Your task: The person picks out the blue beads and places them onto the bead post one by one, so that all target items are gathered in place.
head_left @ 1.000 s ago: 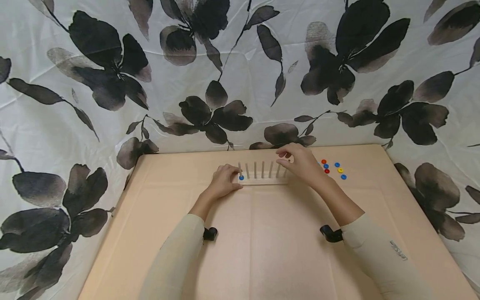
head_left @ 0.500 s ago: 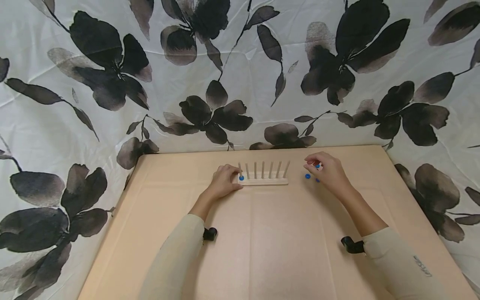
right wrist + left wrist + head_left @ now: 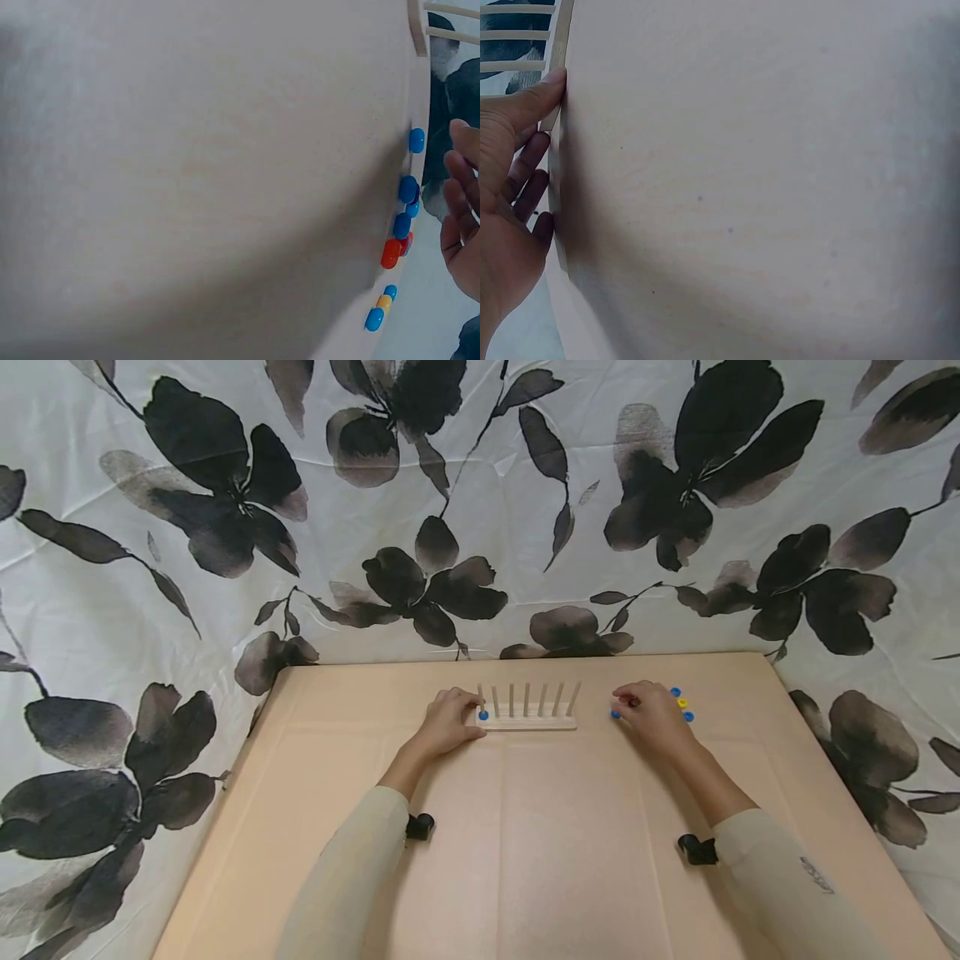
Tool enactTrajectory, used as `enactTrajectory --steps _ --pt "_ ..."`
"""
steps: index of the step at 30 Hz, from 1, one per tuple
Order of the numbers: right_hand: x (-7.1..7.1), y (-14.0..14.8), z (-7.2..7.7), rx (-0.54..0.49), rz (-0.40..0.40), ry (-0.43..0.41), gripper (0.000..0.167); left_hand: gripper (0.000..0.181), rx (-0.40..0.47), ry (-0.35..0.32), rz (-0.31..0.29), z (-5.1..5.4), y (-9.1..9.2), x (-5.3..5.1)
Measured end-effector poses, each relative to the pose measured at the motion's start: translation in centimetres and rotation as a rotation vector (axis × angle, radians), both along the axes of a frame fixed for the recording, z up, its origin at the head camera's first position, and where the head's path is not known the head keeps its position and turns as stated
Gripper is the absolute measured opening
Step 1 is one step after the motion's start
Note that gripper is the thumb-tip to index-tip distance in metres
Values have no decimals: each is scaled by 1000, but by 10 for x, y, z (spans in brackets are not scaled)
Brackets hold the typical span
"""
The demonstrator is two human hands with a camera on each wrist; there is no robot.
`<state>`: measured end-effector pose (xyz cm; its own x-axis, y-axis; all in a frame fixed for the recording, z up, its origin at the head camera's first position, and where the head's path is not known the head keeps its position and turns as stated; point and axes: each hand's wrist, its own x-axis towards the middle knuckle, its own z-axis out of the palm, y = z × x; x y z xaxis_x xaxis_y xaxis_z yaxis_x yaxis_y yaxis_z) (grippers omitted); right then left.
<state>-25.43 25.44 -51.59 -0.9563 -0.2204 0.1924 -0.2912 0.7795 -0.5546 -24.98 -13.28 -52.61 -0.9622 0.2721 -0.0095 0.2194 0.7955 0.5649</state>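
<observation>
My left hand [image 3: 447, 723] grips the left end of a small wooden peg rack [image 3: 528, 724]. Its thumb lies on the base's front face in the left wrist view, with the other fingers behind. A blue bead [image 3: 483, 716] is low on the leftmost peg, beside my fingertips. To the right of the rack, my right hand [image 3: 652, 714] hovers over loose beads, hiding some in the head view. The right wrist view shows that hand's thumb and fingers apart, with no bead visible between them. Near it lie blue beads [image 3: 407, 189], red beads [image 3: 390, 253] and a yellow bead [image 3: 384, 302].
The rack's other upright pegs [image 3: 543, 699] carry no beads. A light wooden-toned table [image 3: 570, 827] lies beneath everything. Behind its far edge hangs a white cloth [image 3: 525, 510] with dark flowers. Dark wrist cameras [image 3: 420, 827] sit by both sleeves.
My right hand has left the rack's right-hand pegs and moved right to the loose beads, then slightly lower over them. The left hand stays on the rack.
</observation>
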Motion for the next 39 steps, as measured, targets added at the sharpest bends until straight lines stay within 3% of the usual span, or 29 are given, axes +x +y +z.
enactTrajectory --steps 6,15,32,39 --pt "0 2 -6 86 28 -49 27 56 5 -1 -3 1 -1 1" --pt "1 0 -13 148 -17 -91 27 56 3 -8 4 2 -1 1" --pt "-2 1 -10 134 -22 -109 20 57 12 -13 13 1 1 -1" --pt "-3 3 -1 77 -2 -126 24 57 21 -16 14 2 2 0"
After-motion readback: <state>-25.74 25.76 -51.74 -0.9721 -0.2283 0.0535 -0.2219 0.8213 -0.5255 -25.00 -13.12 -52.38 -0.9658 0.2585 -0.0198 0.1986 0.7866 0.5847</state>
